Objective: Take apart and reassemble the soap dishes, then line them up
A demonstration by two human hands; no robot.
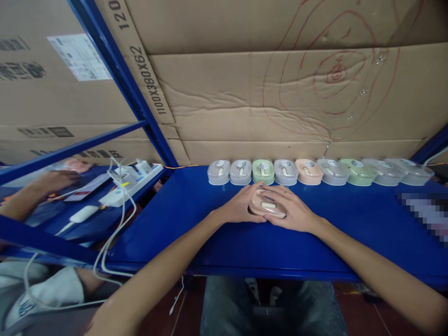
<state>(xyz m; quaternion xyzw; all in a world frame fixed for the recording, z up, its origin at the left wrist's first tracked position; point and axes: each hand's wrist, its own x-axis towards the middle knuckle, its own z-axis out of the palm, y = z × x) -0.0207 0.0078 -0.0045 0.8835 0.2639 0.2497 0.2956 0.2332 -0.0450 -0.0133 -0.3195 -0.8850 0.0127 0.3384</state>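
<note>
Between my two hands is a small rounded pink box [261, 198] with a glossy clear lid and a white oblong piece on top. My left hand [240, 205] wraps round its left side, with the thumb at the near edge. On the opposite side, my right hand [297, 210] grips the box, its fingers spread over the lid. The box is tilted slightly toward me, just above or on the blue tabletop [210, 247]; I cannot tell which. Beyond it stands a row of similar lidded boxes in grey, a green one [263, 172] and an orange one [309, 172] among them.
A cardboard sheet [217, 98] backs the table. Blue metal posts [157, 140] divide off a left-hand shelf, which holds a white power strip [131, 184] with hanging cables. Another person's hand [59, 181] is there. A pixelated patch [425, 214] covers something at right.
</note>
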